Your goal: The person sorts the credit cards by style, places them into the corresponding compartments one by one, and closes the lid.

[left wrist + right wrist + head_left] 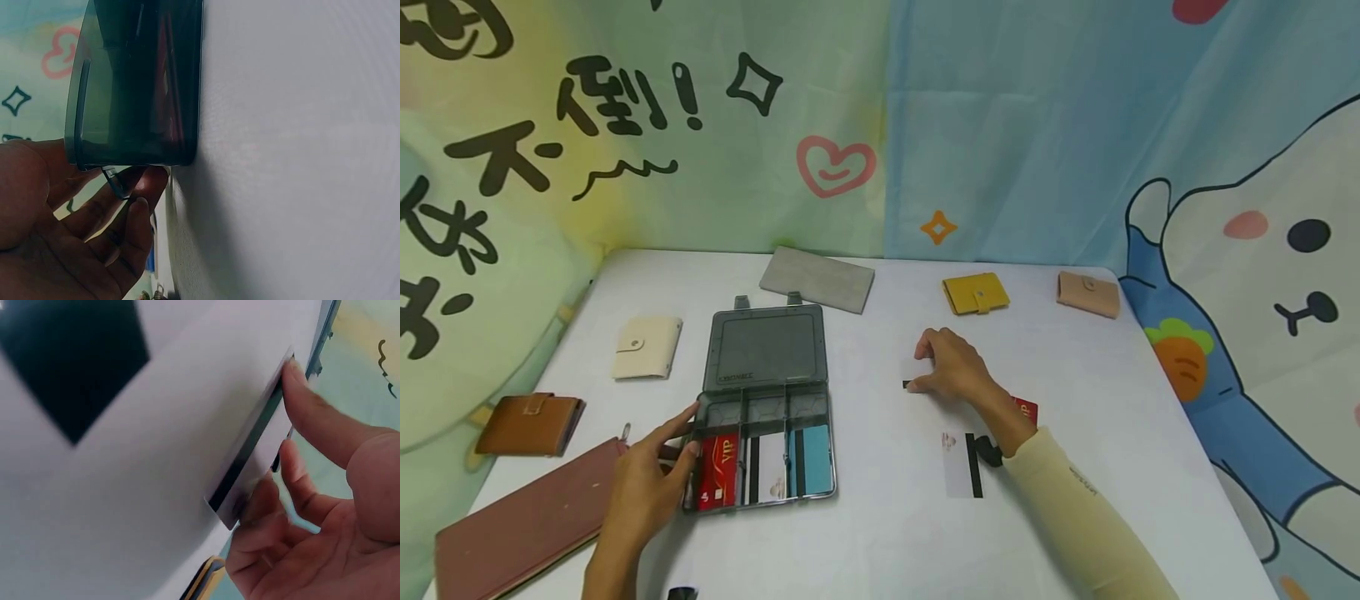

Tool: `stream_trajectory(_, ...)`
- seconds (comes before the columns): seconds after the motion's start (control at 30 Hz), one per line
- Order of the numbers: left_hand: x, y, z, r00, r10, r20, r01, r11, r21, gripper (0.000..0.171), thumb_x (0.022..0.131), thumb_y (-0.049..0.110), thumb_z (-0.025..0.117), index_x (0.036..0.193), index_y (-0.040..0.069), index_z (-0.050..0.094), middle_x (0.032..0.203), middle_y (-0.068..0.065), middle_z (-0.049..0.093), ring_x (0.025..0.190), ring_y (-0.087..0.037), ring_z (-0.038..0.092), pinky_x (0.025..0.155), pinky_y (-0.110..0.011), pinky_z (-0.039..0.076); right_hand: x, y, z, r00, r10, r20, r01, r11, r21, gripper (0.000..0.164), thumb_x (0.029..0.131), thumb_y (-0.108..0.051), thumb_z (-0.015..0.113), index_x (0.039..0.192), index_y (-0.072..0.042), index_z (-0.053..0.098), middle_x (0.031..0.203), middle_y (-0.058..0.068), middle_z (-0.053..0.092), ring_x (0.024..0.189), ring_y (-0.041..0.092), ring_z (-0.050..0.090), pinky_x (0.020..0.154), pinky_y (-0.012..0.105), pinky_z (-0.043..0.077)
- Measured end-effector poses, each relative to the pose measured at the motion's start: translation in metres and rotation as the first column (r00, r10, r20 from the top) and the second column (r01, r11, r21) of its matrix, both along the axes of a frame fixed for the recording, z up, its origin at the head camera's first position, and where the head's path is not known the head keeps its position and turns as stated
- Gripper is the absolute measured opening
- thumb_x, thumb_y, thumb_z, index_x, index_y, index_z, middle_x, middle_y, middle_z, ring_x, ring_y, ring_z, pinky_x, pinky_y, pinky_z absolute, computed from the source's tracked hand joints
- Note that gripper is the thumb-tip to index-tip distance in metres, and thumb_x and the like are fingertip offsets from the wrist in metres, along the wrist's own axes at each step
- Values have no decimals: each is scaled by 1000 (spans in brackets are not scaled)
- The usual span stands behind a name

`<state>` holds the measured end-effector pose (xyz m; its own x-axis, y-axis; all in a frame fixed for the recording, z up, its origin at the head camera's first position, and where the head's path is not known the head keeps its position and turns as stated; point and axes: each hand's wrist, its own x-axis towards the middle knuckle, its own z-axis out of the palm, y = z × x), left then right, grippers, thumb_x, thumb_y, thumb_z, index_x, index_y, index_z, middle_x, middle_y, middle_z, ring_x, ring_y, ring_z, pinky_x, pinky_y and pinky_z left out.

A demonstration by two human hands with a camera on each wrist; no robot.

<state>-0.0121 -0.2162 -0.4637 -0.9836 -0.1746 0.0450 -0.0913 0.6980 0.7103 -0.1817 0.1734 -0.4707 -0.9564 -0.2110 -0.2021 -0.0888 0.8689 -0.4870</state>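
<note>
A dark, see-through plastic case [765, 383] lies with its lid raised at the back, its lower part split into compartments. In its front row sit a red VIP card [718, 472], a white card with a black stripe [767, 469] and a blue card [814, 461]. My left hand [647, 479] holds the case's left side, fingertips by a small clasp [115, 182]. Right of the case, my right hand [955, 367] pinches a white card with a black stripe [253, 447] between thumb and fingers, low over the table. The fingers partly cover it.
Another striped white card [958, 465] lies near my right wrist; a red card [1027, 410] is partly behind the forearm. Around stand a grey wallet [816, 277], yellow [976, 293], pink [1087, 293], cream [646, 347] and brown [529, 423] card holders, and a long maroon wallet [531, 521].
</note>
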Motion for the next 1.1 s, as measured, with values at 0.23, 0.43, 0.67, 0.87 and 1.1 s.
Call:
stream_trajectory(0.23, 0, 1, 0, 1000, 1, 4, -1, 1000, -10, 55, 95, 3, 63, 146, 19, 53, 125, -23, 67, 81, -27, 71, 56, -22, 52, 12, -11, 9, 998, 64, -23, -64, 998, -16, 20, 84, -24, 81, 90, -21, 62, 82, -3, 59, 77, 17, 53, 69, 33, 41)
stream_trajectory(0.43, 0, 2, 1, 1000, -6, 5, 6, 1000, -2, 55, 95, 2, 62, 146, 19, 52, 126, -24, 66, 81, -27, 71, 57, -21, 52, 24, -23, 17, 989, 143, -25, -145, 964, -222, 15, 95, -16, 67, 108, -23, 67, 83, -2, 60, 70, 15, 52, 63, 30, 43)
stream_trajectory(0.67, -1, 2, 2, 1000, -2, 18, 2, 1000, -4, 55, 95, 2, 62, 147, 19, 52, 127, -24, 65, 82, -27, 70, 57, -22, 52, 42, -45, 29, 983, 179, 44, -136, 864, -485, 26, 95, -13, 65, 121, -17, 67, 82, 3, 59, 53, 13, 42, 48, 24, 35)
stream_trajectory(0.87, -1, 2, 3, 1000, 2, 20, -1, 1000, -12, 55, 95, 3, 62, 147, 20, 52, 127, -24, 66, 82, -27, 71, 57, -22, 51, 60, -73, 30, 973, 205, 101, -97, 771, -629, 25, 92, -17, 72, 117, -15, 66, 79, 3, 69, 55, 36, 54, 49, 26, 42)
stream_trajectory(1.1, 0, 1, 2, 1000, 0, 19, 0, 1000, -14, 53, 96, 5, 61, 146, 20, 52, 125, -25, 66, 81, -26, 71, 57, -22, 51, 80, -111, 26, 947, 293, 130, -130, 722, -679, 24, 92, -19, 73, 114, -19, 65, 79, 4, 73, 56, 37, 59, 50, 29, 48)
